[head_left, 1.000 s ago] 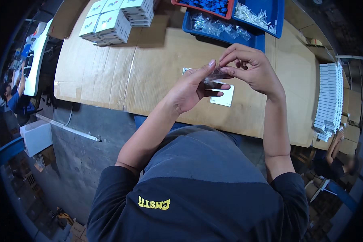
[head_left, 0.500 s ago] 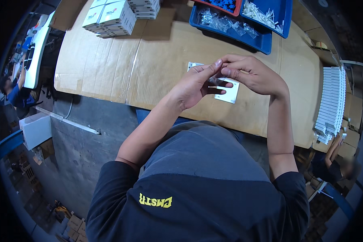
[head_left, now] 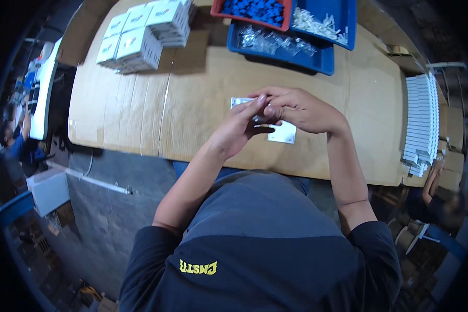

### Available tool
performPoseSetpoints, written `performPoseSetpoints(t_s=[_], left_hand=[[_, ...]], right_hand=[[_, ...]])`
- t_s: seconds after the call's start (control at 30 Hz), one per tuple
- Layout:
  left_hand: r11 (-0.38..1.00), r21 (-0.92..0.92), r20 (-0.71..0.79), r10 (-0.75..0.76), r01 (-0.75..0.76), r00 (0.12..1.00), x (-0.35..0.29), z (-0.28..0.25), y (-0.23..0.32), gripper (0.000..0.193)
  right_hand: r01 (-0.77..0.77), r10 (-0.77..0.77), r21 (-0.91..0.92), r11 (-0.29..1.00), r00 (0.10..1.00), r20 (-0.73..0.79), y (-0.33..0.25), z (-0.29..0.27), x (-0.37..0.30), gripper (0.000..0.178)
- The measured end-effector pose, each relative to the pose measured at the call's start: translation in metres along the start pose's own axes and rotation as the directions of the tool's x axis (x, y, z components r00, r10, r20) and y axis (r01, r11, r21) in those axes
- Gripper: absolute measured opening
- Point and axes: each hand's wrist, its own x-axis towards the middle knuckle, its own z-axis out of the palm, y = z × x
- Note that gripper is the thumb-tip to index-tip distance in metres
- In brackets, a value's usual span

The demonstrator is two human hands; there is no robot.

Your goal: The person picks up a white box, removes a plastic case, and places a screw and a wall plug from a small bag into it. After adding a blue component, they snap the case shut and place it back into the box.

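Note:
Above the table my left hand (head_left: 236, 126) and my right hand (head_left: 308, 112) meet, their fingertips pinched together. Between the fingers is something small and shiny, mostly hidden, which I cannot make out. Below the hands a flat white square piece (head_left: 282, 134) lies on the cardboard, partly covered by the fingers. A second white piece (head_left: 237, 101) shows just past my left thumb, its far part hidden by the hands.
Cardboard covers the table (head_left: 125, 114). White boxes (head_left: 138, 47) are stacked far left. Beyond the hands stand a blue tray (head_left: 325, 65) of clear plastic packets, a red tray (head_left: 218, 11) of blue parts and another blue tray (head_left: 350, 26) of white plugs. White pieces (head_left: 421, 122) line the right edge.
The whole view has shifted, so the table and trays sit differently in it. Both hands stay together over the white pieces, with the fingers slightly closer in.

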Motion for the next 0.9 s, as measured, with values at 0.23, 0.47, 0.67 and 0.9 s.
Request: performPoseSetpoints(t_s=[0.23,0.47,0.67,0.9], left_hand=[[1.0,-0.004,-0.034,0.001,-0.001,0.999,0.006,-0.025,-0.016,0.048],[0.997,0.003,0.024,-0.074,0.074,0.997,-0.005,-0.018,-0.011,0.059],[0.993,-0.018,-0.026,-0.12,0.12,0.992,-0.015,-0.028,-0.01,0.058],[0.996,-0.025,-0.06,-0.088,0.087,0.994,-0.034,-0.037,-0.01,0.056]], right_hand=[[0.125,-0.113,0.18,0.976,0.991,-0.074,0.036,-0.038,0.02,0.033],[-0.066,0.019,-0.086,0.994,0.884,-0.466,0.083,-0.108,0.066,0.025],[-0.501,-0.253,-0.454,0.737,0.419,-0.872,0.14,-0.186,0.085,0.022],[-0.703,-0.244,-0.468,0.536,0.402,-0.883,0.156,-0.205,0.097,0.022]])
